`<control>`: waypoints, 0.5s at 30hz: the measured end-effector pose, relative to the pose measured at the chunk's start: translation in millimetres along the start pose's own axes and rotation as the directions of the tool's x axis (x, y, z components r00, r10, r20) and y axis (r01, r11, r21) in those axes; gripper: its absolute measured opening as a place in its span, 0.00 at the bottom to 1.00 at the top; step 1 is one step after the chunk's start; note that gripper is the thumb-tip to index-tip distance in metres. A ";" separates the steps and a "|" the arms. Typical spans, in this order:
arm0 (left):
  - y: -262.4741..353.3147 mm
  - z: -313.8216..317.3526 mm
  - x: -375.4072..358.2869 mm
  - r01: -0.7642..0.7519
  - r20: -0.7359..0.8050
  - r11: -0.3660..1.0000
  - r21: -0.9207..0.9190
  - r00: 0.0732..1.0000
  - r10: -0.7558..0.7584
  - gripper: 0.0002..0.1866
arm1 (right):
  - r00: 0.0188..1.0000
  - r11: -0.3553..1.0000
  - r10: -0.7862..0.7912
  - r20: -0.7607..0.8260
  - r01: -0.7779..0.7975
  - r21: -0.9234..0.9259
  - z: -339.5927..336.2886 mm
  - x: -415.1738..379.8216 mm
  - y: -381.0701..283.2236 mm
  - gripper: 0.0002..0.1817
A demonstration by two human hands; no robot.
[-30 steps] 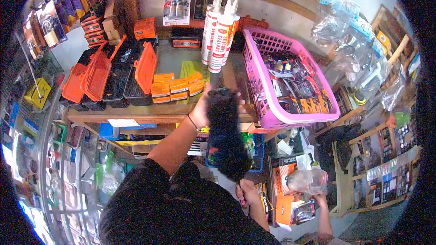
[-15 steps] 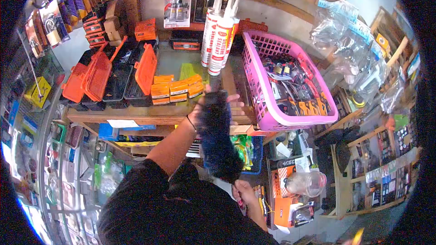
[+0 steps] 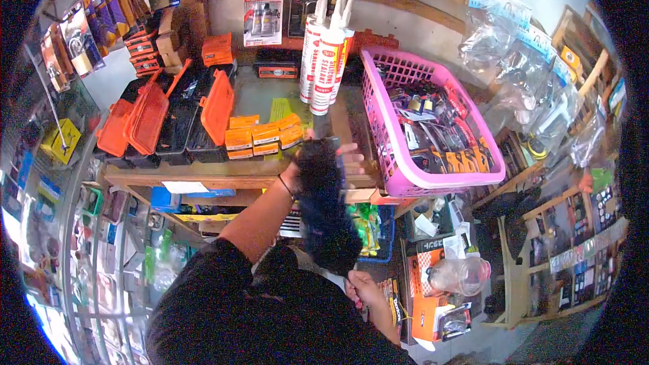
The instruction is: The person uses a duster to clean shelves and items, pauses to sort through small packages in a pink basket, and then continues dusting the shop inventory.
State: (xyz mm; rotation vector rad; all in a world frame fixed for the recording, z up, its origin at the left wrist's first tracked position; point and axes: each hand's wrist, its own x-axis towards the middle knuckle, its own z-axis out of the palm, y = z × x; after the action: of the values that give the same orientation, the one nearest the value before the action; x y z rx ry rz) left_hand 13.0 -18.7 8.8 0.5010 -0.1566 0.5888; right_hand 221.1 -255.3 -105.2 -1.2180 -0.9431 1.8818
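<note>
A long, dark, fluffy duster (image 3: 329,209) slants down in front of me, its upper part blurred. My right hand (image 3: 367,290) is closed at its lower end, where a bit of pinkish handle shows. Behind the upper part is my left hand (image 3: 289,174), palm mostly hidden, with fingers stretched out and apart past the duster's right side. A dark band circles the left wrist. Just beyond the left hand, small orange-yellow boxes (image 3: 265,136) sit on the shelf, and white silicone sealant tubes (image 3: 326,71) stand upright.
A pink basket (image 3: 443,181) full of packaged goods stands at the right of the shelf. Orange-lidded black cases (image 3: 145,122) line the left. Below right are an orange box (image 3: 424,318) and a clear plastic jar (image 3: 460,275). Glass display shelves (image 3: 111,257) run along the left side.
The view has shifted slightly, so the shelf goods appear a little lower. Both hands keep nearly the same places on and around the duster, whose upper part stays blurred.
</note>
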 end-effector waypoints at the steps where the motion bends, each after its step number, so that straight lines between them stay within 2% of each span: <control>1: -0.7 5.7 -0.2 -0.011 -0.002 1.000 -0.029 1.000 0.011 0.49 | 0.998 0.996 -0.056 -0.011 0.055 -0.069 0.6 -0.1 -2.9 0.22; 2: 0.4 11.3 -2.2 -0.069 -0.135 0.997 0.045 0.988 0.075 0.49 | 0.998 0.996 -0.059 -0.008 0.058 -0.067 2.4 0.0 -4.8 0.22; 4: -0.7 23.6 1.7 -0.099 -0.381 0.979 0.177 0.910 0.161 0.50 | 0.996 0.996 -0.042 -0.074 0.047 0.073 6.0 -0.9 -5.5 0.22; 5: 0.8 7.4 1.4 -0.105 -0.347 0.994 0.017 0.932 0.104 0.47 | 0.999 0.999 0.014 -0.031 -0.013 0.039 1.3 1.8 3.4 0.22; 6: 1.4 3.4 0.5 -0.097 -0.350 0.995 0.021 0.931 0.099 0.47 | 0.999 0.999 0.011 -0.030 -0.010 0.047 -0.3 2.6 4.9 0.22; 8: 2.6 6.3 1.3 0.029 0.001 0.999 0.019 1.000 -0.029 0.43 | 0.999 1.000 0.000 0.036 0.001 -0.031 -1.7 4.1 5.8 0.22; 9: 2.1 7.9 1.3 0.020 0.025 0.999 0.051 0.999 -0.022 0.43 | 0.998 0.995 -0.022 -0.059 0.016 -0.103 -2.0 3.0 4.0 0.22; 10: 2.3 5.5 2.1 0.026 0.023 0.998 0.052 0.999 -0.027 0.43 | 0.998 0.995 -0.024 -0.060 0.019 -0.098 -1.4 3.5 2.9 0.22; 12: 0.6 -1.6 2.1 -0.102 -0.145 0.925 -0.366 0.988 0.051 0.47 | 0.993 0.999 0.023 -0.120 -0.017 0.051 -0.8 3.8 1.4 0.22; 13: -0.8 2.0 1.5 -0.100 -0.148 0.925 -0.366 0.988 0.048 0.47 | 0.999 0.999 0.013 -0.037 -0.012 0.036 2.1 5.0 1.7 0.22; 14: -1.7 6.0 0.5 -0.064 -0.129 0.970 -0.235 0.991 0.034 0.44 | 0.999 0.999 0.012 -0.038 -0.011 0.041 3.6 3.7 -1.0 0.22; 15: -2.2 10.8 -0.3 -0.027 -0.111 0.995 -0.098 0.994 0.017 0.42 | 0.999 0.999 0.038 -0.024 -0.038 -0.029 6.2 0.4 -5.7 0.22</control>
State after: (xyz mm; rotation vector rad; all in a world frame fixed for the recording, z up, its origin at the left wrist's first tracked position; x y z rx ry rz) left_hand 14.1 -25.7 17.3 0.3699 -0.0863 0.6256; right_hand 216.1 -253.4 -98.7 -1.2810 -0.9450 1.8853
